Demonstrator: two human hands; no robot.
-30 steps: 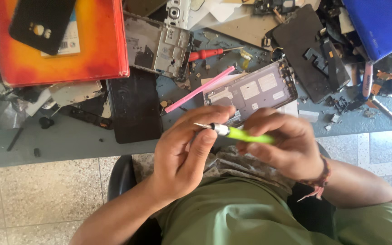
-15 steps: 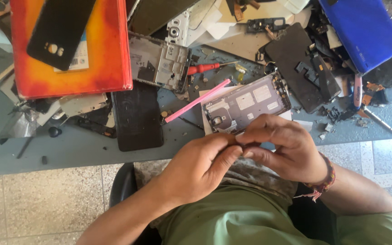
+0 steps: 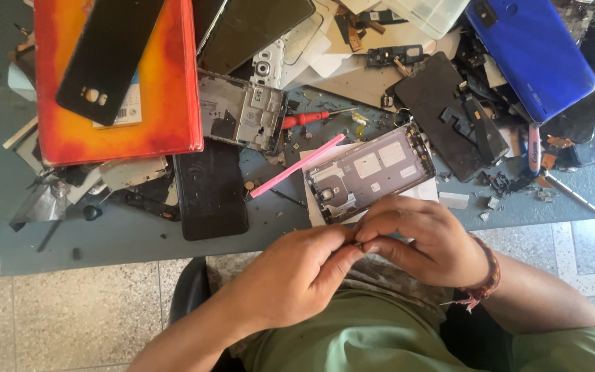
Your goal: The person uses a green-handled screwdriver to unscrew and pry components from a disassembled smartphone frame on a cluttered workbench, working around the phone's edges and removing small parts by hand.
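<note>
Fingertips of left hand (image 3: 290, 275) and right hand (image 3: 425, 238) pinch something hidden.

Two hands, the left hand (image 3: 297, 275) and the right hand (image 3: 425, 238), at the lower middle. One red-handled screwdriver (image 3: 311, 118) and one pink plastic stick (image 3: 297, 166) at the centre. One opened grey phone body (image 3: 368, 172) beside them. One blue phone back cover (image 3: 531, 52) at the upper right. One orange-red board (image 3: 166, 103) at the upper left.

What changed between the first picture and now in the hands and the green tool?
The hands, left and right, closed together at the fingertips; the green tool once held between them is now hidden. The opened phone, pink stick and red screwdriver stayed put.
</note>
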